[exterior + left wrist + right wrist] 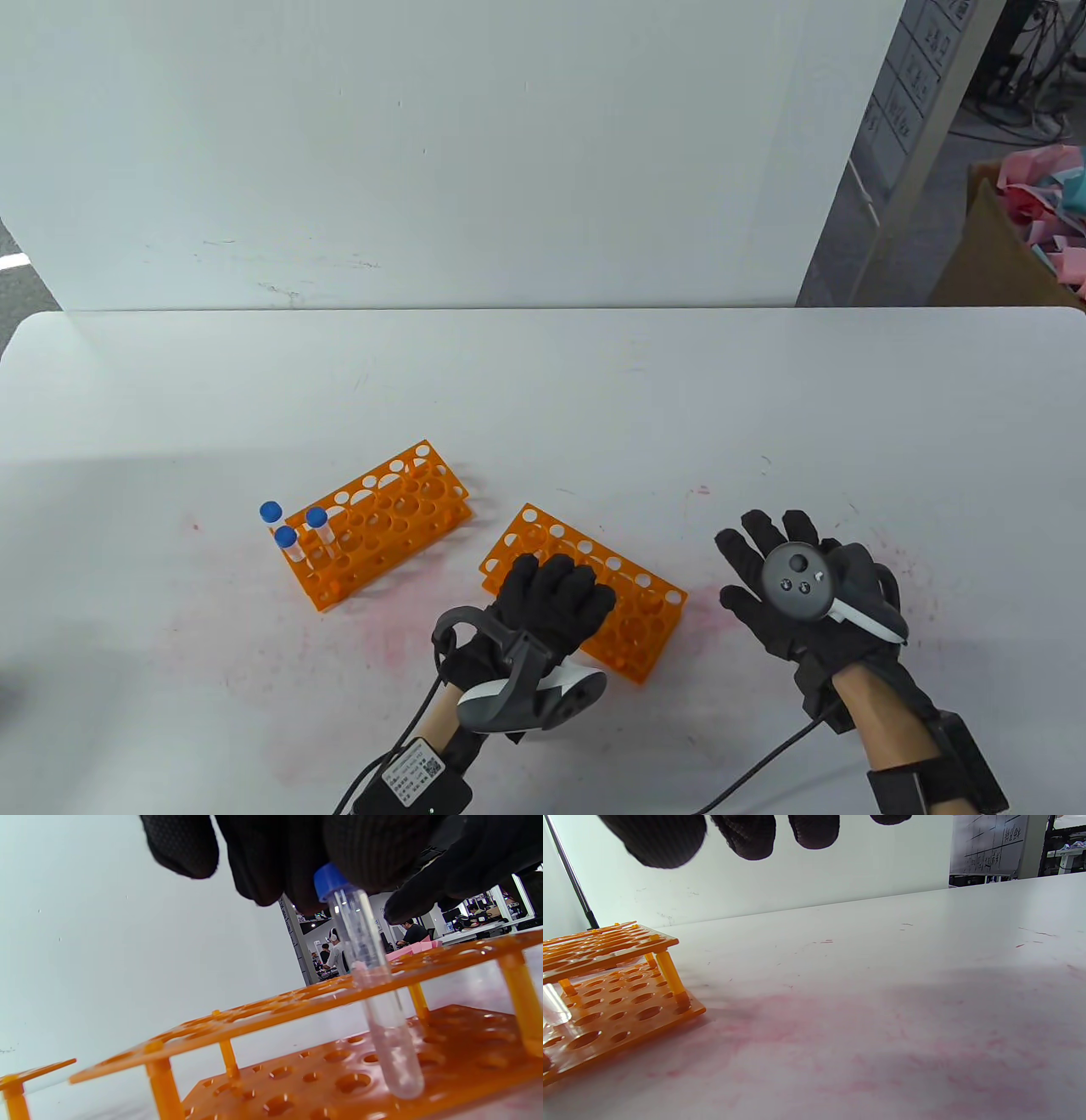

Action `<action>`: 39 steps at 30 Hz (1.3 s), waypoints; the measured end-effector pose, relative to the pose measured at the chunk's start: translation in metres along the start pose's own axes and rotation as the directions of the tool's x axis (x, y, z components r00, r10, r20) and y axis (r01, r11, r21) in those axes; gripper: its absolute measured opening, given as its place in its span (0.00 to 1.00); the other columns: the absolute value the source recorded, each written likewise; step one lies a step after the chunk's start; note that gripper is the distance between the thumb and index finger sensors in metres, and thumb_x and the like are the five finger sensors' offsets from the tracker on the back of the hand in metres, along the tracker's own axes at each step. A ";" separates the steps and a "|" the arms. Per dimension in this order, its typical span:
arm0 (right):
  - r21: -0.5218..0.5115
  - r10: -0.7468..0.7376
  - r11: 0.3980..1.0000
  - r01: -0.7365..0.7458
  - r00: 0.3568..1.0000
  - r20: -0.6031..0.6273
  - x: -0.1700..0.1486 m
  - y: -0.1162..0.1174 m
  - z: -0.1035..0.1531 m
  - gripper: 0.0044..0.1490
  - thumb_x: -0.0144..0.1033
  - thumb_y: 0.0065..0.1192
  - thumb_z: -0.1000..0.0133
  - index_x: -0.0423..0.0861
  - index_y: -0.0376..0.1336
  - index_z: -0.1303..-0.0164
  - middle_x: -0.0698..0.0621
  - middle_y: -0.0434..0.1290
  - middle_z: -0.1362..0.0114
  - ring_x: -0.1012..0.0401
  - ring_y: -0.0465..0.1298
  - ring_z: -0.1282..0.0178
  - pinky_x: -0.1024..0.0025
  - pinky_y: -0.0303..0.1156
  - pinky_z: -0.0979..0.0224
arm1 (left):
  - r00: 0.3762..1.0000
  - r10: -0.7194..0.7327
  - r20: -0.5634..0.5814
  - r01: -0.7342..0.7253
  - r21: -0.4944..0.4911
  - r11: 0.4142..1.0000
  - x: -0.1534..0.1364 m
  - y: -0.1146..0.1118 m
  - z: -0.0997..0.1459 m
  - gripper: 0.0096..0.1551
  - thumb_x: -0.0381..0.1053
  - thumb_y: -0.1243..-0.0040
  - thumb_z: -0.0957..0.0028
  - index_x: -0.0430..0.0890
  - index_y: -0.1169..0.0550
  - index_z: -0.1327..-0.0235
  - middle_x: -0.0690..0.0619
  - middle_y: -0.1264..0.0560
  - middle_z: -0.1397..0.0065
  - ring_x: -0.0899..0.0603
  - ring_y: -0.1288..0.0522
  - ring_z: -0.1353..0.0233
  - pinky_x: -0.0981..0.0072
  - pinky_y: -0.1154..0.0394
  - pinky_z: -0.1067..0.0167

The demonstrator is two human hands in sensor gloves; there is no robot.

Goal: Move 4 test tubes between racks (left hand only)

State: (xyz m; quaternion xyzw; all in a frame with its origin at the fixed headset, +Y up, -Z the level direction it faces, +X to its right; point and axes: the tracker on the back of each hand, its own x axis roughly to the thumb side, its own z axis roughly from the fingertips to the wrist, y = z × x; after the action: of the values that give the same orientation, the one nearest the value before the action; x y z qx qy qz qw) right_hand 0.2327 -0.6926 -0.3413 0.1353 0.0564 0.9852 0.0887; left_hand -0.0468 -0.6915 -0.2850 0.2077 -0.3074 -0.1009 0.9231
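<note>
The left hand curls over the near rack, its fingers gripping the blue cap of a test tube that stands in a hole of that rack, slightly tilted, its rounded tip down at the bottom plate. It looks as if the tube is being seated; to do that well, I would straighten it so the tip settles into a lower socket, then let go without nudging the rack. Three more capped tubes stand in the far rack, left of the near rack, at its closest end. The right hand lies spread and flat on the table just right of the near rack, holding nothing. A label with a QR code sits on the left wrist unit, its print too small to read.
</note>
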 end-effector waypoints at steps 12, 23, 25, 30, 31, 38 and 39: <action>-0.003 -0.009 1.000 0.009 1.000 0.004 0.000 -0.001 0.000 0.41 0.58 0.46 0.41 0.56 0.44 0.18 0.44 0.41 0.11 0.32 0.39 0.18 0.23 0.42 0.26 | 1.000 0.010 0.001 -0.010 -0.017 1.000 -0.001 0.001 0.000 0.29 0.56 0.42 0.51 0.64 0.29 0.33 0.59 0.27 0.24 0.45 0.27 0.24 0.44 0.29 0.29; 0.012 0.001 1.000 -0.001 1.000 0.007 0.001 0.001 0.000 0.41 0.58 0.46 0.40 0.56 0.44 0.18 0.44 0.42 0.11 0.32 0.40 0.18 0.23 0.43 0.27 | 0.986 0.072 -0.148 -0.067 0.044 0.997 -0.049 0.009 0.010 0.35 0.62 0.44 0.52 0.63 0.34 0.27 0.57 0.31 0.20 0.43 0.29 0.22 0.41 0.31 0.28; 0.018 -0.004 1.000 0.004 1.000 0.011 0.002 0.003 -0.001 0.42 0.58 0.46 0.40 0.56 0.44 0.18 0.44 0.42 0.11 0.32 0.40 0.18 0.23 0.43 0.27 | 0.982 0.051 -0.181 -0.045 0.038 0.998 -0.065 0.006 0.014 0.36 0.63 0.45 0.52 0.64 0.37 0.26 0.57 0.33 0.19 0.43 0.30 0.21 0.41 0.31 0.28; 0.039 0.001 0.999 -0.002 1.000 0.029 0.008 0.007 -0.001 0.41 0.58 0.46 0.40 0.56 0.44 0.18 0.44 0.42 0.11 0.32 0.40 0.18 0.23 0.43 0.26 | 0.946 -0.011 -0.324 0.002 -0.028 1.000 -0.113 -0.007 0.034 0.37 0.63 0.45 0.52 0.63 0.36 0.26 0.56 0.33 0.19 0.42 0.30 0.21 0.41 0.31 0.28; 0.039 0.001 0.999 -0.003 0.999 0.032 0.009 0.008 -0.002 0.41 0.58 0.46 0.40 0.56 0.44 0.18 0.44 0.42 0.11 0.32 0.40 0.18 0.23 0.43 0.26 | 0.936 -0.008 -0.352 -0.003 -0.032 0.999 -0.121 -0.008 0.039 0.36 0.63 0.45 0.52 0.62 0.36 0.26 0.55 0.32 0.19 0.42 0.30 0.21 0.41 0.31 0.28; 0.034 -0.003 0.999 0.002 0.999 0.043 0.011 0.009 -0.001 0.41 0.58 0.46 0.40 0.56 0.44 0.18 0.44 0.42 0.11 0.33 0.40 0.18 0.23 0.43 0.26 | 0.857 -0.010 -0.516 -0.005 -0.027 1.000 -0.163 -0.012 0.066 0.36 0.63 0.45 0.51 0.61 0.36 0.26 0.53 0.36 0.17 0.40 0.32 0.21 0.40 0.31 0.29; 0.015 -0.008 1.000 0.007 0.999 0.050 0.010 0.009 0.000 0.41 0.58 0.46 0.41 0.56 0.45 0.18 0.45 0.43 0.11 0.33 0.40 0.17 0.23 0.43 0.26 | 0.843 -0.004 -0.539 -0.006 -0.018 1.000 -0.167 -0.012 0.070 0.38 0.63 0.45 0.51 0.62 0.39 0.25 0.52 0.39 0.16 0.39 0.34 0.20 0.40 0.32 0.28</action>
State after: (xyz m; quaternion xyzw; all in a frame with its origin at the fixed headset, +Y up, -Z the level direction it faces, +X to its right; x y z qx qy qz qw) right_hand 0.2216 -0.6991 -0.3370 0.1605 0.0619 0.9807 0.0928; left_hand -0.2223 -0.6723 -0.3278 0.2189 -0.0352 -0.0410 0.9742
